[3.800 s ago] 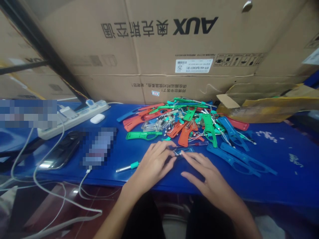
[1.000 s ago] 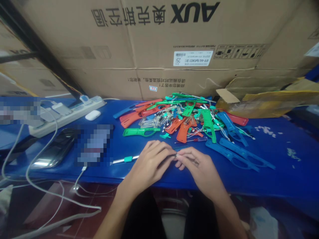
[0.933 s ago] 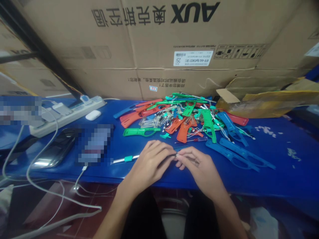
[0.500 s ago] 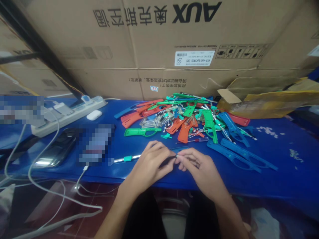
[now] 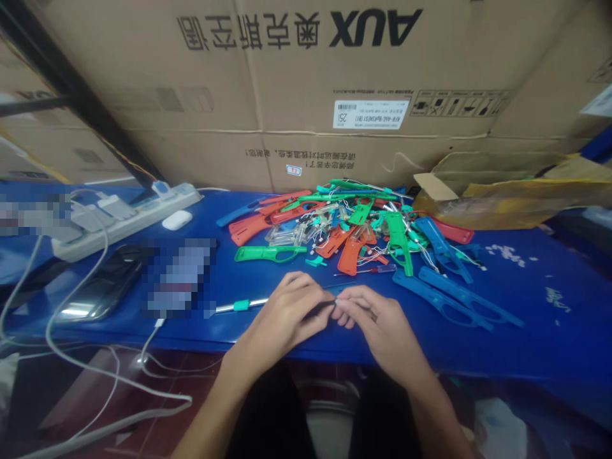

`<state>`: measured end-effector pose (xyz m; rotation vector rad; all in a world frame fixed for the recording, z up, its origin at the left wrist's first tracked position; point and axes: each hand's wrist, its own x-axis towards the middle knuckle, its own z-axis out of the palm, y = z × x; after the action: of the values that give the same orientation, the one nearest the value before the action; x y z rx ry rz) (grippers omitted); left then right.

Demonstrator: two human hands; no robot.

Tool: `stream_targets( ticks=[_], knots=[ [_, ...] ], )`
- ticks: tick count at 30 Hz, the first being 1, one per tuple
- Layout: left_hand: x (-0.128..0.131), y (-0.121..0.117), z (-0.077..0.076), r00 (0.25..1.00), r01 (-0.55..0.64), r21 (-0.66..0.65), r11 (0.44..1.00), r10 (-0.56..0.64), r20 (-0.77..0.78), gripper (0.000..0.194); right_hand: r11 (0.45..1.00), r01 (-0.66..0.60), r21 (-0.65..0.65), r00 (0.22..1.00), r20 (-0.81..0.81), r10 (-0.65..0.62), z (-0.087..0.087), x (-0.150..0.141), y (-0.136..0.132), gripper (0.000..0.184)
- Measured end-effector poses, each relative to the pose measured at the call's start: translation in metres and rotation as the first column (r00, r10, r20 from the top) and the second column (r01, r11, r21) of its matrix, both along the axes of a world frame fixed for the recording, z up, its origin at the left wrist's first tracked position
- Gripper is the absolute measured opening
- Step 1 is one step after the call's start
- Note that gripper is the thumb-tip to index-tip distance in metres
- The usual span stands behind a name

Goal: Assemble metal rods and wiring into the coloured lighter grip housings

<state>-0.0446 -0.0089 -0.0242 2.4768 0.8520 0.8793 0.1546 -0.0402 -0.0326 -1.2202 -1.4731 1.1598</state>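
Note:
My left hand (image 5: 297, 309) is closed, thumb and fingertips pressed together in front of me over the blue table's near edge. Its fingertips meet those of my right hand (image 5: 366, 312), which pinches something tiny and dark that I cannot make out. A thin metal tube (image 5: 258, 301) with a green collar (image 5: 241, 305) runs leftward from behind my left hand; whether the hand grips it is hidden. Just behind the fingertips shows the edge of a blue plastic piece (image 5: 345, 286). Beyond lies a small screwdriver (image 5: 384, 269) with a clear purplish handle.
Behind is a heap of lighter parts, including a green handle shell (image 5: 270, 254) and an orange shell (image 5: 351, 255). Blue shells (image 5: 442, 299) lie right. An open carton (image 5: 516, 201), phones (image 5: 102, 280), a power strip (image 5: 129, 220) and cables flank the table (image 5: 287, 341).
The view has shifted slightly, so the scene sits a little further left. Both hands keep nearly the same pose, fingertips together.

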Motion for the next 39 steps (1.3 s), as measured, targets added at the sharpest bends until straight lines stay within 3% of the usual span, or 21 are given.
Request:
stream_targets(
  ticks=[14,18,23,27,31,35,37,39],
  knots=[
    [-0.003,0.001,-0.006,0.998,0.065,-0.005,0.998,-0.064,0.018,0.006,0.999,-0.002,-0.043,1.000,-0.004,0.002,0.001,0.000,-0.003,0.015],
    [-0.001,0.001,-0.006,1.000,0.012,0.011,1.000,-0.012,0.006,0.008,0.999,0.022,-0.040,1.000,0.001,-0.022,0.001,-0.001,-0.001,0.016],
    [0.001,0.000,-0.005,0.995,-0.097,0.102,0.990,0.097,0.010,0.012,0.988,0.146,0.046,0.989,0.018,-0.147,0.000,-0.001,0.000,0.019],
    [0.001,0.001,-0.007,0.993,-0.116,0.142,0.983,0.118,-0.011,0.011,0.982,0.114,0.149,0.982,0.134,-0.135,-0.002,0.000,0.001,0.011],
    [0.003,0.001,-0.010,0.994,-0.091,0.138,0.986,0.099,-0.048,0.042,0.989,0.063,0.137,0.980,0.181,-0.088,-0.005,0.001,0.002,0.013],
    [-0.004,-0.004,-0.003,0.988,-0.114,0.161,0.980,0.128,-0.081,0.072,0.993,0.032,0.117,0.988,0.146,-0.049,-0.007,0.001,0.002,0.014],
    [-0.018,-0.005,0.002,0.977,-0.176,0.190,0.966,0.194,-0.083,0.067,0.992,0.050,0.114,0.989,0.135,-0.065,-0.007,0.001,0.002,0.015],
    [-0.035,-0.006,0.006,0.956,-0.259,0.230,0.938,0.282,-0.077,0.041,0.993,0.059,0.107,0.988,0.135,-0.073,-0.007,0.001,0.002,0.014]
  ],
)
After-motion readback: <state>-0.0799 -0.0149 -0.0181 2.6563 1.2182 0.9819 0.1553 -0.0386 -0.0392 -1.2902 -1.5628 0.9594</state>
